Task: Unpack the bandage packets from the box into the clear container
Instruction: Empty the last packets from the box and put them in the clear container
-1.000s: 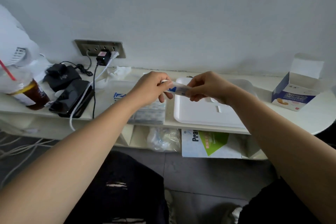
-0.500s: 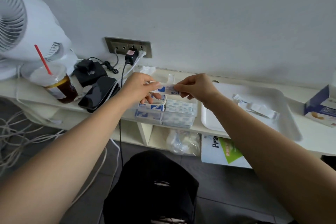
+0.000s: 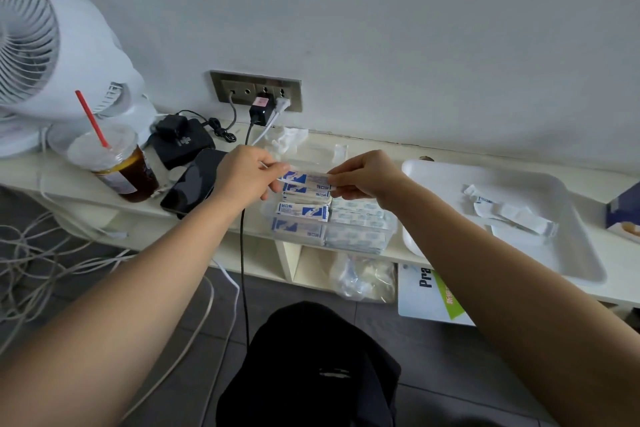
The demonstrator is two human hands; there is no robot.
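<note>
— Blue-and-white bandage packet (image 3: 306, 179): where?
— Pinched by its ends between your left hand (image 3: 247, 180) and right hand (image 3: 367, 175), just above the clear container (image 3: 393, 224) at the shelf (image 3: 377, 146) front edge. Next, I judge: lower, release.

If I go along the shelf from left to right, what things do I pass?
Fan → drink cup with a red straw → phone → left hand → bandage packet, pinched at both ends → right hand → white tray → blue box at the picture's edge.
</note>
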